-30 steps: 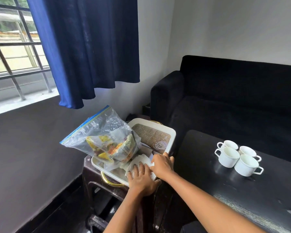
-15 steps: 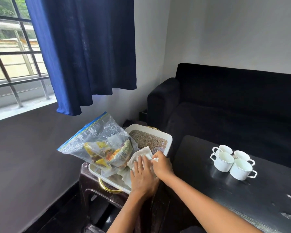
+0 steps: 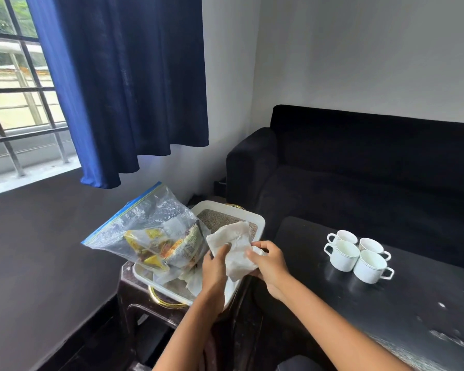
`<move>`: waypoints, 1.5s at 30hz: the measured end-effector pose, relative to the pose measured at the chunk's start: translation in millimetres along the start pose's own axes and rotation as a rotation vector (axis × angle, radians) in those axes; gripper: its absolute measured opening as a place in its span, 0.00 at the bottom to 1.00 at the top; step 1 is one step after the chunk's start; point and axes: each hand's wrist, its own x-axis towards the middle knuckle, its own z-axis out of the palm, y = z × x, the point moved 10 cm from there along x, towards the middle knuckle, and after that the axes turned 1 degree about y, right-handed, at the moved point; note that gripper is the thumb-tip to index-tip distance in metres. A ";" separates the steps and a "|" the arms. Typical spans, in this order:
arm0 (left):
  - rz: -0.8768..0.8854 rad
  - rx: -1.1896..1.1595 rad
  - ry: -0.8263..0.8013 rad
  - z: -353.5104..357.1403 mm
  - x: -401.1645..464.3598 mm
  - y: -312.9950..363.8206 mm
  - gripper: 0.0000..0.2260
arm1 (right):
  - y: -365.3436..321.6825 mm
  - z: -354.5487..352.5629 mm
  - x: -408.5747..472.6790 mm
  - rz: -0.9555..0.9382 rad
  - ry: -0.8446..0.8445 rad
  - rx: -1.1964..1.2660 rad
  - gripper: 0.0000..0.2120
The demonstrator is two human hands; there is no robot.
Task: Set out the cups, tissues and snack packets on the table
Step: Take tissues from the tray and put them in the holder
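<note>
A white tray point(image 3: 260, 219) sits on a dark stool at the lower middle. Leaning in it is a clear zip bag point(image 3: 150, 228) with yellow and orange snack packets point(image 3: 166, 249) inside. Just above the tray's right side, both my hands hold a bunch of white tissues point(image 3: 235, 245): my left hand point(image 3: 214, 266) grips its left edge, my right hand point(image 3: 269, 261) its right edge. More tissue paper point(image 3: 192, 282) lies in the tray under my left hand. Several white cups point(image 3: 358, 255) stand clustered on the black table point(image 3: 386, 317) to the right.
A black sofa point(image 3: 359, 167) runs behind the table. A blue curtain point(image 3: 129, 84) hangs over a barred window at the left. The dark stool point(image 3: 137, 293) under the tray stands between the grey wall and the table's left edge.
Both hands have lifted the tissues up out of the tray; a second ago they were pressed flat on them in the tray. The view has tilted down a little.
</note>
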 end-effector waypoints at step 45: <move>-0.089 -0.264 0.205 -94.4 24.1 16.1 0.08 | 30.1 71.9 5.0 -0.074 -0.238 -1.059 0.25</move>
